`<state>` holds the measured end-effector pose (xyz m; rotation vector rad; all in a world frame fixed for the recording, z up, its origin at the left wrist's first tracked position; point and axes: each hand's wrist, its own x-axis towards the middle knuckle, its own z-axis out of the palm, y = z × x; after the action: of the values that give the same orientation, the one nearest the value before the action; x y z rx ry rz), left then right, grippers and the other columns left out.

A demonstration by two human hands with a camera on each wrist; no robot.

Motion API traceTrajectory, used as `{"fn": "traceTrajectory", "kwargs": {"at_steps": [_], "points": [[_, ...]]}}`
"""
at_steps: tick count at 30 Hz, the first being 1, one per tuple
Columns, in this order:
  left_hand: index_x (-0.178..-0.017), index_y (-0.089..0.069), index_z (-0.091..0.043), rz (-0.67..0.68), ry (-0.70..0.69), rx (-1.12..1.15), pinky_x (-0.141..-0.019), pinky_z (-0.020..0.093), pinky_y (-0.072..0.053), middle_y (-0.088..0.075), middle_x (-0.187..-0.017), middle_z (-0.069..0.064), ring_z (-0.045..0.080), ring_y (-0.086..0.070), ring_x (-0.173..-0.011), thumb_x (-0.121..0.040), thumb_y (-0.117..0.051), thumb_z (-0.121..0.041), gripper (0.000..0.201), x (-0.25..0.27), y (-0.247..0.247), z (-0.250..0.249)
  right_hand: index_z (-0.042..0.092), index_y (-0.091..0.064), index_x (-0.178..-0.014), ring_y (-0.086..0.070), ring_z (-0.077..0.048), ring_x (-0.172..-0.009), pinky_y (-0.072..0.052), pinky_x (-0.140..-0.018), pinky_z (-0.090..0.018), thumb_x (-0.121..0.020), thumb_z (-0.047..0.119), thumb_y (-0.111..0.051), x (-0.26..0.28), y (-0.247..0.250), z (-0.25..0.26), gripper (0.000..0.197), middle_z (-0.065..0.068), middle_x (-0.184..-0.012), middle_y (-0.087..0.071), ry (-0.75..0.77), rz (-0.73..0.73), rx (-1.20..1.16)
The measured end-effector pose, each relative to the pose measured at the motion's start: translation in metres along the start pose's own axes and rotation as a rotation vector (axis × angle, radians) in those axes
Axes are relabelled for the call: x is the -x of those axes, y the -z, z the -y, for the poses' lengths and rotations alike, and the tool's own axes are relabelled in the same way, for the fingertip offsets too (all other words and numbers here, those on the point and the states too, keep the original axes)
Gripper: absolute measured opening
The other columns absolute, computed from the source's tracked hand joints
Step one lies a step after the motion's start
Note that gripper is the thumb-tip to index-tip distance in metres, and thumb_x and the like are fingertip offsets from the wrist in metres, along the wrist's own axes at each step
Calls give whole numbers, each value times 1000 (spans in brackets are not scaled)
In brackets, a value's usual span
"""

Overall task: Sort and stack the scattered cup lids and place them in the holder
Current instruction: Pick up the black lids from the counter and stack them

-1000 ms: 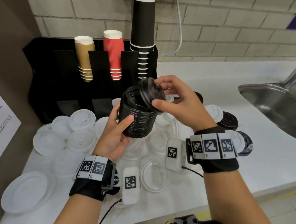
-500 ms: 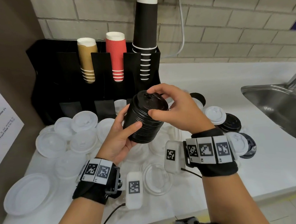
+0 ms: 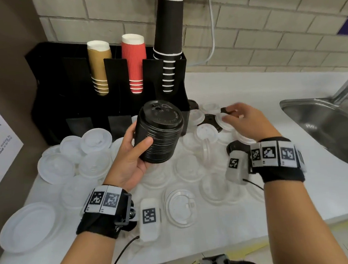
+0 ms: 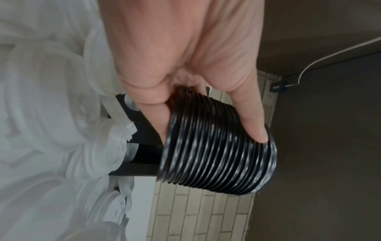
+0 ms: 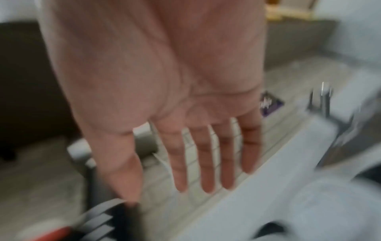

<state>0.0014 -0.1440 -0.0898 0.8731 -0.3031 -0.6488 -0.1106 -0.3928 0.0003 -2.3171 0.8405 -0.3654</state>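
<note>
While the left hand [image 3: 131, 157] curls its thumb and fingers [image 4: 251, 114] around a tall stack of round black plastic lids [image 3: 160, 133], the stack is held up in the air, tipped a little, just in front of the black cup holder [image 3: 57, 96]. Its side is bumpy with thin shiny rings [image 4: 216, 154], one for each lid, and its top lid is smooth with a small drink hole.

Over to the side, the right hand [image 3: 247, 120] holds nothing. Its fingers [image 5: 206, 163] are straight and spread apart in the right wrist view, which is very blurry. It reaches over the loose lids near a flat black plastic lid [image 3: 209, 120] and a round white plastic lid [image 3: 207, 132]; I cannot tell if it touches one.

Many see-through and white round lids [image 3: 95, 165] lie scattered and overlapping on the smooth white counter [image 3: 252, 216]. Some are flat rings, some have a raised bump in the middle. One wide see-through lid [image 3: 27, 226] sits alone near the left edge.

Inside the tall holder stand three paper cup stacks, bottoms up: a smooth gold cup stack [image 3: 98, 66], a ribbed red cup stack [image 3: 134, 63] and a tall black cup stack [image 3: 169, 35]. A shiny metal sink [image 3: 329, 124] is on the right, in front of a pale brick wall [image 3: 264, 15].
</note>
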Motion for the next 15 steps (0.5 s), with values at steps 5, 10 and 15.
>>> {"fn": "traceTrajectory", "kwargs": {"at_steps": [5,10,15], "points": [[-147,-36,-20,-5,-40,6,-85,35,-58,-59,-132,4,19,-64,-113,-80,-56,-11,71,1,0,-4,15,-55,-131,-51,-30,-122,-40,-98,-35,-95,28,-52,-9,-5,-32,39,-12,-135,-53,-290,310,586],[-147,-37,-19,-1,-42,-2,-86,34,-58,-61,-129,2,17,-65,-112,-80,-57,-12,70,1,-1,-4,13,-54,-130,-52,-31,-119,-43,-94,-35,-94,34,-46,-13,-16,-44,43,-12,-134,-54,-350,421,680],[-148,-37,-20,-2,-37,0,-80,32,-59,-62,-128,1,16,-67,-110,-81,-58,-13,70,0,0,-2,18,-30,-149,-42,-31,-133,-42,-104,-39,-90,37,-59,-20,-22,-44,68,-11,-148,-39,-364,441,685]]}}
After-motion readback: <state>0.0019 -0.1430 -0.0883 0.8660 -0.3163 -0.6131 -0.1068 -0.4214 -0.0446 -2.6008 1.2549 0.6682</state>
